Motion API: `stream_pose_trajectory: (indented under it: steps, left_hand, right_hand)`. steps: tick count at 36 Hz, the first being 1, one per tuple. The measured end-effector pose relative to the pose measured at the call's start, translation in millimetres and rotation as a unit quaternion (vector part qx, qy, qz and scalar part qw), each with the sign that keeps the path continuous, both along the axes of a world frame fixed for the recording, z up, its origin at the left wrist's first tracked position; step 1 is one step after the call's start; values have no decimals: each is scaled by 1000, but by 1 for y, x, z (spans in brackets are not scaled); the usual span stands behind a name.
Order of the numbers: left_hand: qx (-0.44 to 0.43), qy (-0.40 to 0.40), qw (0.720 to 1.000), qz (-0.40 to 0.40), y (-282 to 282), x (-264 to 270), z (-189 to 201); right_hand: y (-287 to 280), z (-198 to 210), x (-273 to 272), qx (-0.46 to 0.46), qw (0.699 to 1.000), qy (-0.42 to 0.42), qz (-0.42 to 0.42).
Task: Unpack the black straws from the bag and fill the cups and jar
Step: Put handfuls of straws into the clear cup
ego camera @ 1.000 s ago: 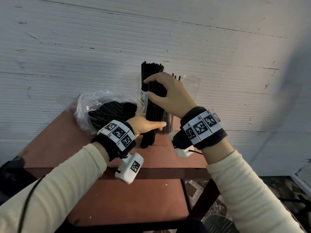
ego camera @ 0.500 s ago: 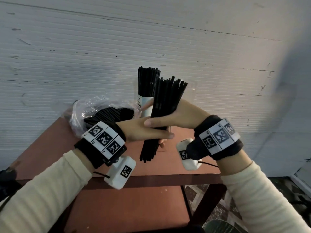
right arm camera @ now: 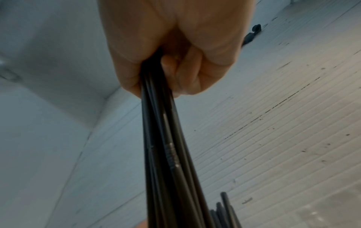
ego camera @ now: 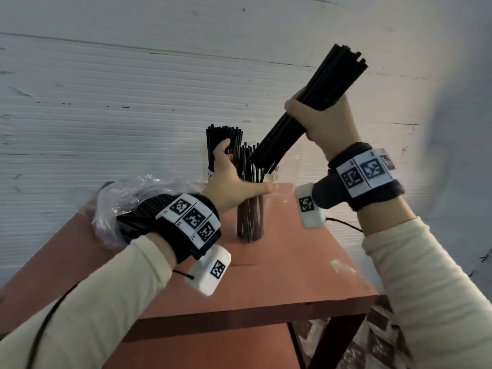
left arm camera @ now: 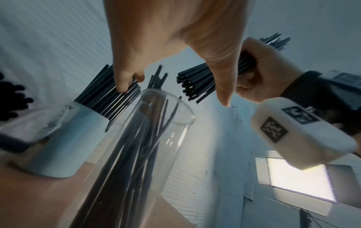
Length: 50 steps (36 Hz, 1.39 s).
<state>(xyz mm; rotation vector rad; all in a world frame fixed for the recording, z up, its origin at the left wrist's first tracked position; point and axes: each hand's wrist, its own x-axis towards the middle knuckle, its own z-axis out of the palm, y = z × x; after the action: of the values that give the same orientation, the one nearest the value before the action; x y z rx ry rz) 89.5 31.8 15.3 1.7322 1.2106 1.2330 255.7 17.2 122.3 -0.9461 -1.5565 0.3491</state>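
Right hand [ego camera: 323,123] had a full-fist grip on the straw bundle [ego camera: 306,110], tilted over the jar [left arm camera: 156,138]. Left hand [ego camera: 229,179], fingers loose, steadied the jar's rim. Best lower ends-first, release inside.

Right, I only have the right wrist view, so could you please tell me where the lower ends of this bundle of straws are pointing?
Observer: The bundle slants down towards the clear jar. Its ends are just above the rim, not inside.
Operator: Thank you. Is that jar empty?
Observer: No, loose straws stand in it.
Operator: And what is the left hand doing, please?
Observer: The left hand is at the jar's mouth, thumb stretched across its front, fingers touching the straws in the white cup beside it.
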Motion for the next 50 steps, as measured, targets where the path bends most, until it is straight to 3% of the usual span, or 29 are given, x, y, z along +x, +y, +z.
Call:
stream_pose_trajectory:
  steps: [7, 10, 14, 17, 20, 25, 29, 34, 40, 45, 50]
  left_hand:
    - [-80, -1, 996, -44, 32, 3, -10]
    - [-83, -10, 995, -61, 39, 3, -17]
    - [-61, -13, 995, -74, 39, 1, -19]
    - [-50, -6, 996, -77, 40, -1, -21]
    - [-52, -2, 997, -64, 43, -1, -23]
    - [-53, -8, 997, -59, 41, 0, -25]
    - [-47, -10, 997, -64, 39, 1, -23]
    - [-49, -20, 997, -61, 40, 0, -26]
    - [-57, -35, 996, -56, 40, 1, -28]
    - [-71, -54, 994, -61, 37, 6, -25]
    - [-79, -30, 995, -55, 29, 4, -22]
  right_hand:
    - [44, -9, -3, -82, 991, -97, -48]
    - [54, -18, -8, -170, 966, -195, -13]
    - [54, -30, -12, -254, 910, -322, 57]
    - [50, -38, -12, -281, 902, -318, 81]
    - [48, -45, -11, -238, 922, -299, 60]
    - [45, -53, -15, -42, 966, -250, -47]
    - [45, -55, -24, 71, 958, -277, -7]
    - [49, -64, -23, 28, 923, -383, -14]
    - [43, -64, -21, 53, 940, -336, -26]
    - [40, -63, -18, 22, 916, -399, -27]
    - [29, -58, -23, 83, 942, -322, -41]
